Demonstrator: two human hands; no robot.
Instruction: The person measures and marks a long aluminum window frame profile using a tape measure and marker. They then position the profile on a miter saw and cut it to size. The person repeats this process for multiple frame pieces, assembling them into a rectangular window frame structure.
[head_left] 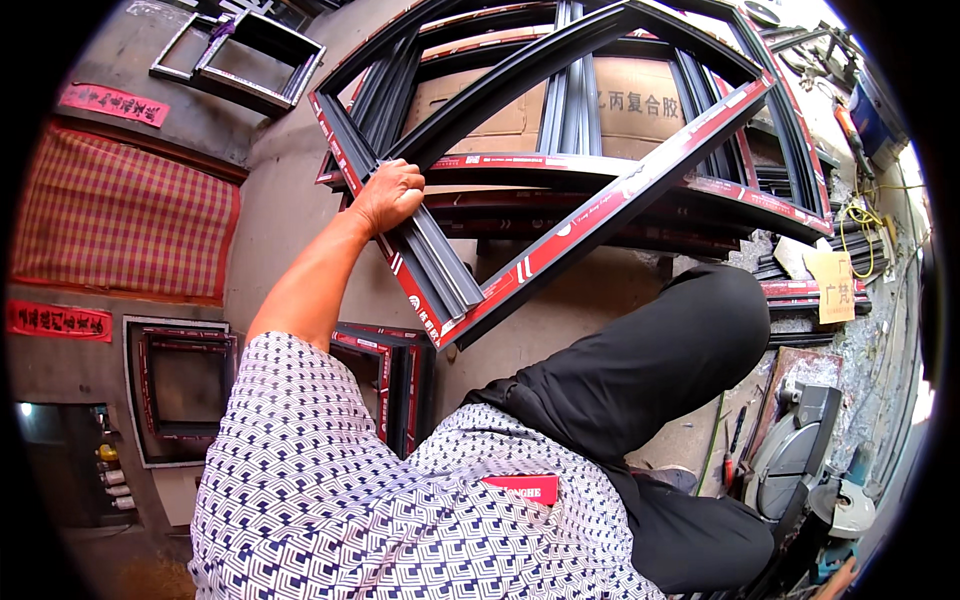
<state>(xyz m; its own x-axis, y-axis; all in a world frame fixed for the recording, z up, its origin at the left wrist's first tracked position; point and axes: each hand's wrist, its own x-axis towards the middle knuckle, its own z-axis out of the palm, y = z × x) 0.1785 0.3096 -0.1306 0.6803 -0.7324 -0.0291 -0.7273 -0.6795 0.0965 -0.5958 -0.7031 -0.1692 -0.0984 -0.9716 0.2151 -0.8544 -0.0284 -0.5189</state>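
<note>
My left hand (pixel 390 196) is closed around the left side of a dark grey metal window frame (pixel 620 200) with red film strips along its edges. This frame is tilted, its near corner pointing down toward my body. It overlaps larger frames of the same kind (pixel 800 215) stacked behind it, but I cannot tell whether it rests on them. Cardboard (pixel 640 105) shows through their openings. My right hand is out of view.
At right, a grey power tool (pixel 795 440) stands on the floor near a screwdriver (pixel 729 470) and an angle grinder (pixel 845 508). Loose profiles and a yellow cord (pixel 862 215) lie further up. Smaller frames (pixel 385 375) stand beside my left arm. A checked curtain (pixel 130 210) hangs at left.
</note>
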